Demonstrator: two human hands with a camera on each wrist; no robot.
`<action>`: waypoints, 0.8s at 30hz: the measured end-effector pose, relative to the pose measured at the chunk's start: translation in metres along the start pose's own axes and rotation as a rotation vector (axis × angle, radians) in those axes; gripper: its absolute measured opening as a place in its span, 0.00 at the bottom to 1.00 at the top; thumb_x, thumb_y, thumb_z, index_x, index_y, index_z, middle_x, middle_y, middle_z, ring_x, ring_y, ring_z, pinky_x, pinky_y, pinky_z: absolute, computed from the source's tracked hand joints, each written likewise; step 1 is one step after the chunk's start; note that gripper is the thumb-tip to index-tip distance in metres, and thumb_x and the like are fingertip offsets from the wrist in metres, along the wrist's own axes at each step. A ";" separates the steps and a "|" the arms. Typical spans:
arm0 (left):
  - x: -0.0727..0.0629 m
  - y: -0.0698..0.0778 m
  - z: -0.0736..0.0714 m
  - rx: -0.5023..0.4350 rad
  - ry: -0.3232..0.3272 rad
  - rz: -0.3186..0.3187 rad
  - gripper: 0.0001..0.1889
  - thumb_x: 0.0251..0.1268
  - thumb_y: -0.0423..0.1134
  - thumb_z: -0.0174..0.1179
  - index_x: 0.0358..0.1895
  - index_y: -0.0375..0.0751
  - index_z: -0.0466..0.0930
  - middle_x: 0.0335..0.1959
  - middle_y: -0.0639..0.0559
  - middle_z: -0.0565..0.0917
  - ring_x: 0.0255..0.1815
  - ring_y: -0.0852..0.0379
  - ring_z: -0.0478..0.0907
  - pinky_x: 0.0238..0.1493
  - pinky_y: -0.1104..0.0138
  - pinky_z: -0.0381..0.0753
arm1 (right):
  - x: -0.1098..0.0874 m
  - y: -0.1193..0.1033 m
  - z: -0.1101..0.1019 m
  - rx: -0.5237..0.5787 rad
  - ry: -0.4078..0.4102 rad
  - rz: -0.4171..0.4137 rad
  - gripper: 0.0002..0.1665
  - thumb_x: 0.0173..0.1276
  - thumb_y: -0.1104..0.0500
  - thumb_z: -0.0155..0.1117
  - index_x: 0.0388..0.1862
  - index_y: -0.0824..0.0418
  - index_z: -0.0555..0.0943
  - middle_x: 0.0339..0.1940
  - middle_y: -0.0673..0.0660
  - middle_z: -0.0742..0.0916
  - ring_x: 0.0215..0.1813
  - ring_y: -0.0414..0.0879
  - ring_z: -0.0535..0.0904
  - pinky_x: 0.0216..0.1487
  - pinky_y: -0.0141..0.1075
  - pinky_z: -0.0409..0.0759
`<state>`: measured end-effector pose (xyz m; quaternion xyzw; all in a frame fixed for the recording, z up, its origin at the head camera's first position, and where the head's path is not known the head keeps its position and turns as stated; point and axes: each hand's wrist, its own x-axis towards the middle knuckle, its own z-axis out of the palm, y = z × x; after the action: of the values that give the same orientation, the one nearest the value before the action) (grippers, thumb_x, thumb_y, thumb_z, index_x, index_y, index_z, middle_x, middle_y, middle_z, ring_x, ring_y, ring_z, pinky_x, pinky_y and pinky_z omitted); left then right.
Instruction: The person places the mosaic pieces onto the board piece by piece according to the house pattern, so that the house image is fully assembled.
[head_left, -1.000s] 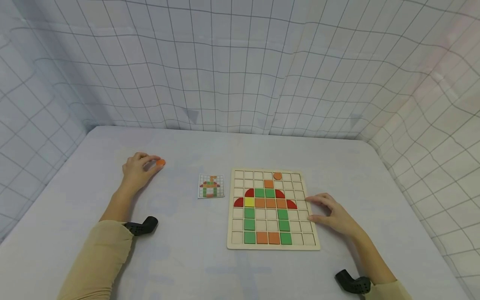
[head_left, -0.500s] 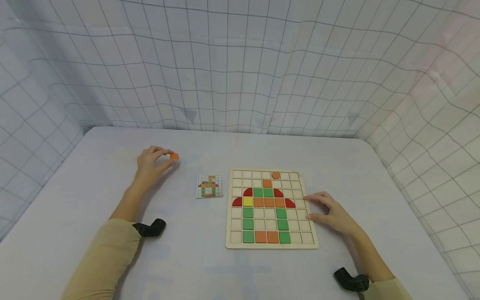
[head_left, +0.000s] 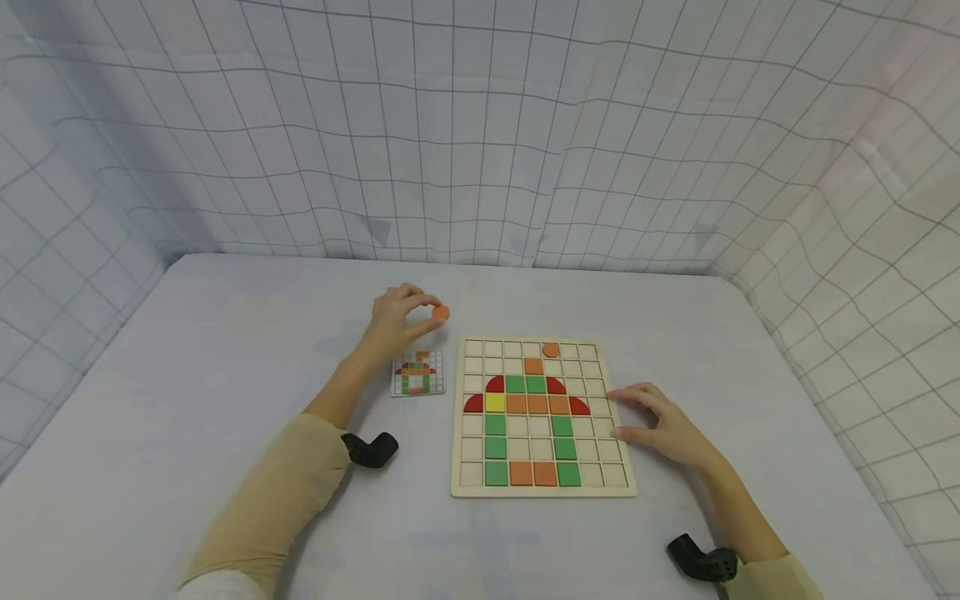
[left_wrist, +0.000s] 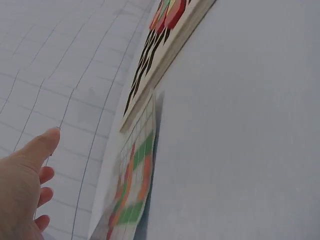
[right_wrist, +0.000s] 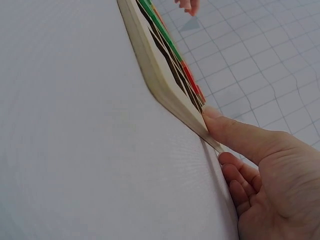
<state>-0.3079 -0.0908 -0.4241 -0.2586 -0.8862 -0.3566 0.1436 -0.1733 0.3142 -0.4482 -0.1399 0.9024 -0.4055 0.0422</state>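
Observation:
My left hand [head_left: 392, 323] pinches a round orange tile [head_left: 440, 312] between thumb and fingertips, beyond the top left corner of a wooden grid board [head_left: 529, 450]. Its wrist overlaps a small printed pattern card [head_left: 417, 377] in the head view; the left wrist view does not show the tile. Green, orange, red and yellow tiles fill part of the board, with one round orange tile [head_left: 551, 350] in the top row. At the board's right edge rests my right hand [head_left: 667, 427], thumb and fingertips spread along it. The right wrist view has the thumb [right_wrist: 227, 131] against that edge.
A white cloth covers the table [head_left: 322, 533]. Behind and at both sides hangs a white sheet with a dark grid [head_left: 480, 150]. Black devices sit on the left wrist [head_left: 371, 450] and right wrist [head_left: 703, 560].
Holding the round orange tile, my left hand has moved right, from the left part of the table to past the card near the board. The right hand stays at the board's edge.

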 end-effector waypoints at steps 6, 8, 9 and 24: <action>0.014 0.023 0.030 0.008 -0.065 0.091 0.15 0.54 0.44 0.65 0.44 0.41 0.81 0.40 0.46 0.76 0.44 0.47 0.69 0.48 0.50 0.62 | 0.001 0.006 0.000 0.024 -0.006 -0.015 0.30 0.53 0.53 0.71 0.56 0.54 0.76 0.52 0.53 0.74 0.55 0.42 0.67 0.55 0.27 0.61; 0.017 0.029 0.039 0.007 -0.094 0.091 0.15 0.55 0.45 0.64 0.44 0.42 0.81 0.41 0.48 0.76 0.43 0.48 0.69 0.49 0.51 0.62 | 0.001 0.006 0.000 0.026 -0.007 -0.014 0.29 0.53 0.53 0.71 0.56 0.55 0.76 0.52 0.53 0.74 0.55 0.42 0.67 0.55 0.27 0.61; 0.019 0.032 0.043 0.004 -0.112 0.087 0.15 0.55 0.45 0.64 0.44 0.43 0.81 0.41 0.48 0.76 0.43 0.49 0.69 0.49 0.51 0.62 | 0.001 0.006 0.000 0.026 -0.007 -0.013 0.29 0.53 0.53 0.71 0.56 0.55 0.76 0.52 0.53 0.74 0.55 0.42 0.67 0.55 0.27 0.61; 0.029 0.050 0.081 0.023 -0.322 0.127 0.15 0.59 0.50 0.59 0.46 0.49 0.80 0.43 0.52 0.75 0.45 0.53 0.69 0.53 0.53 0.62 | 0.001 0.005 0.001 0.043 -0.011 -0.004 0.30 0.53 0.53 0.71 0.56 0.55 0.75 0.51 0.53 0.74 0.54 0.43 0.66 0.55 0.28 0.61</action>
<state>-0.3099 0.0073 -0.4405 -0.3663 -0.8836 -0.2907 0.0250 -0.1751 0.3165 -0.4521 -0.1428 0.8929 -0.4241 0.0493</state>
